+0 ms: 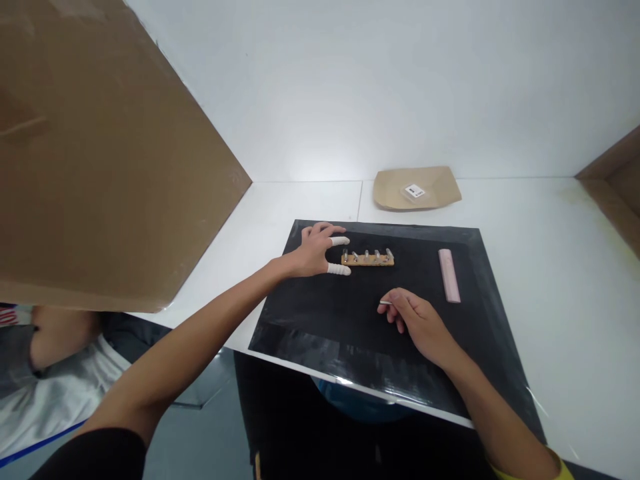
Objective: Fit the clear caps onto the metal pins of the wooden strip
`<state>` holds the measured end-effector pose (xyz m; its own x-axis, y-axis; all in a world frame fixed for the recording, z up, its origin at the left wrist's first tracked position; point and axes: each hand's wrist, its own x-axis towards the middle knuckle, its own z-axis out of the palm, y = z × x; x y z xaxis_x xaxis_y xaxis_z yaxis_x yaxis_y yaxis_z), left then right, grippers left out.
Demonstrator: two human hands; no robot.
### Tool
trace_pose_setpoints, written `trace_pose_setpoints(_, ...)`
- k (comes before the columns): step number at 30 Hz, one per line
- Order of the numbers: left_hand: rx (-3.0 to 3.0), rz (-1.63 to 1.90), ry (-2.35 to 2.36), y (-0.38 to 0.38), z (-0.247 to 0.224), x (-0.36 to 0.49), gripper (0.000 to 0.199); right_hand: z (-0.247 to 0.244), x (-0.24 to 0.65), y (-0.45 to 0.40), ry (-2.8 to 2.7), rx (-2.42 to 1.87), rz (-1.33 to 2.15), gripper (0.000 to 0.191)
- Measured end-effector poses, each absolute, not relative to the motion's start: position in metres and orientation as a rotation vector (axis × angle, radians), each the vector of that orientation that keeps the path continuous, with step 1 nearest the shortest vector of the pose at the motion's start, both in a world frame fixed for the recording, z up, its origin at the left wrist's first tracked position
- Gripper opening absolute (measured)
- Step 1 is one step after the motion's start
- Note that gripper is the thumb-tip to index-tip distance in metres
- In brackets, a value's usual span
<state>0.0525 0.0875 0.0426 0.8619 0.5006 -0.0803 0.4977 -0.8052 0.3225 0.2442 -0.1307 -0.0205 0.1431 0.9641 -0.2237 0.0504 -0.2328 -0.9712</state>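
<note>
My left hand (pixel 320 252) reaches over the dark mat, with white covers on its thumb and index finger. Thumb and index are spread apart at the left end of a small wooden strip (pixel 369 261), and nothing shows between them. Several small, clear, tube-like pieces (pixel 367 254) stand along this strip, some of them tilted. Nearer to me and to the right, my right hand (pixel 410 316) is closed in a pinch on a thin silvery rod (pixel 385 303). The rod's tip points left; its rest is hidden by the fingers.
A pink bar (pixel 449 276) lies on the black mat (pixel 320 307) at the right. Behind the mat sits a brown paper tray (pixel 443 187) with a small clear labelled case (pixel 415 193). A cardboard panel (pixel 110 153) stands at the left, with another person's arm (pixel 63 337) beyond it.
</note>
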Motion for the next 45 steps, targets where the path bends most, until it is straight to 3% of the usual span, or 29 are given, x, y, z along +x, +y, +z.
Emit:
trace_pose_setpoints(12, 2.664, -0.010, 0.741, 0.0938, 0.0397, 0.0603, 0.039, -0.0248, 0.2447, -0.1316, -1.032, -1.483, 1.246, 0.068)
trace_pose_setpoints(30, 2.685, 0.023, 0.727, 0.0870, 0.0453, 0.0569, 0.033, -0.0225, 0.2439, -0.1328, -1.046, -1.492, 1.233, 0.067)
trace_pose_setpoints(35, 2.680, -0.017, 0.705, 0.0884, 0.0436, 0.0565, 0.036, -0.0223, 0.2443, -0.1325, -1.054, -1.494, 1.232, 0.066)
trace_pose_setpoints(45, 2.666, -0.003, 0.711, 0.0887, 0.0438, 0.0523, 0.063, -0.0226, 0.2444, -0.1322, -1.061, -1.490, 1.232, 0.063)
